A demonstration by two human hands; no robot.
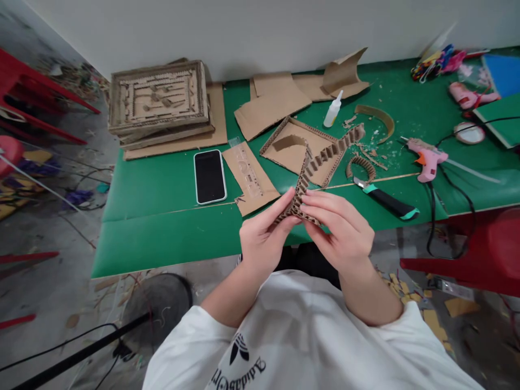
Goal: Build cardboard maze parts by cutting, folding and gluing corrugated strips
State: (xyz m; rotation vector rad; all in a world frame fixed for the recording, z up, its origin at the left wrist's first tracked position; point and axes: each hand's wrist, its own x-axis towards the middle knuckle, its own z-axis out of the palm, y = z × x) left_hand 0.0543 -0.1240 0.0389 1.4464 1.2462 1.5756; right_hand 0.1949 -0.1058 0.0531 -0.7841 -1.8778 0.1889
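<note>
My left hand (264, 238) and my right hand (341, 227) are both closed on corrugated cardboard strips (325, 156), held up over the table's front edge. The strips show a wavy, ridged side, and their free ends stretch away from me to the upper right and upper left. Just beyond the hands lies a shallow cardboard tray (290, 135) with raised edges, partly covered by the strips. A utility knife (390, 201) with a black and green handle rests to the right of my right hand, beside a curled ridged strip (361, 165).
A white-framed phone (209, 176) and a clear ruler (247, 173) on cardboard lie to the left. Behind stand a glue bottle (333, 111) and cardboard sheets (272, 103). A pink glue gun (426, 157) with its cord is at right; a stacked cardboard relief (158, 97) sits back left.
</note>
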